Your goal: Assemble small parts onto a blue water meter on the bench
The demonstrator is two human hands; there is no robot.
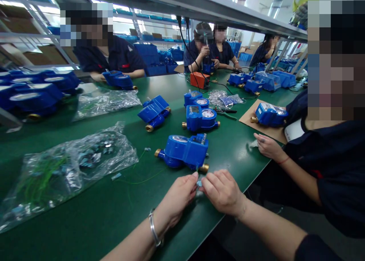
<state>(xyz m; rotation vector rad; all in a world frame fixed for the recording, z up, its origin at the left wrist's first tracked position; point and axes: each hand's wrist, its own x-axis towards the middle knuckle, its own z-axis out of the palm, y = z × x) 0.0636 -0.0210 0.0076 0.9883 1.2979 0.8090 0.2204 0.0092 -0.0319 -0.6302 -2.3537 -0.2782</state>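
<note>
My left hand (182,194) is closed in a pinch on a thin green wire (196,170) that runs up to the lower right of a blue water meter (178,151). Right beside it, my right hand (224,192) curls its fingers around a small light-blue plastic seal (199,183), partly hidden between the two hands. The meter lies on the green table just beyond my fingertips, with brass threaded ends left and right. To the left, a loose seal tag (116,176) with a green wire lies on the table.
A clear bag (108,151) of green wires and blue seals lies left. Beyond stand more blue meters (201,117), pliers (228,113) and an orange box (199,79). A co-worker's hand (268,147) is at right near a cardboard sheet (246,118). A shelf (199,4) spans overhead.
</note>
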